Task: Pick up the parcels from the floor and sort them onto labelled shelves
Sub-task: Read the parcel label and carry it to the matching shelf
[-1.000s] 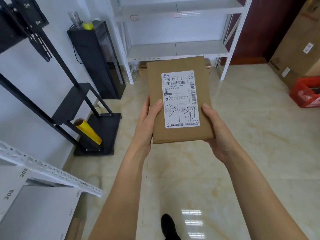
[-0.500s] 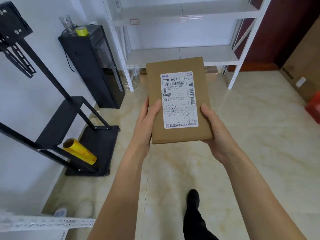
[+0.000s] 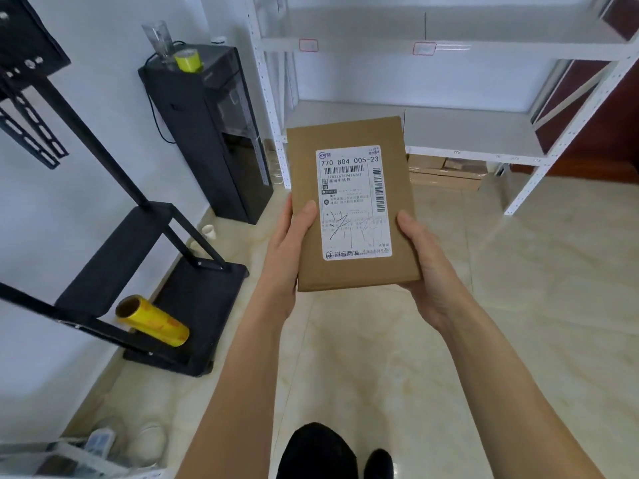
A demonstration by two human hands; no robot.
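Note:
A flat brown cardboard parcel [image 3: 349,133] with a white shipping label reading "770 B04 005-23" is held face up in front of me. My left hand [image 3: 288,250] grips its left edge, thumb on top. My right hand [image 3: 423,267] grips its right edge and lower corner. Straight ahead stands a white metal shelf unit [image 3: 466,133] with small red-framed labels [image 3: 424,49] on the edge of its upper board. Both visible boards of it are bare.
A black cabinet [image 3: 214,133] with a glass and a yellow tape roll stands left of the shelves. A black stand [image 3: 166,271] with a yellow film roll [image 3: 152,321] lines the left wall. Cardboard boxes [image 3: 446,174] lie under the lowest shelf. Glossy tile floor stretches to the right.
I have walked toward the white shelf unit, which now looks larger and nearer. The parcel stays in both hands the same way. The white rack at lower left has almost left view.

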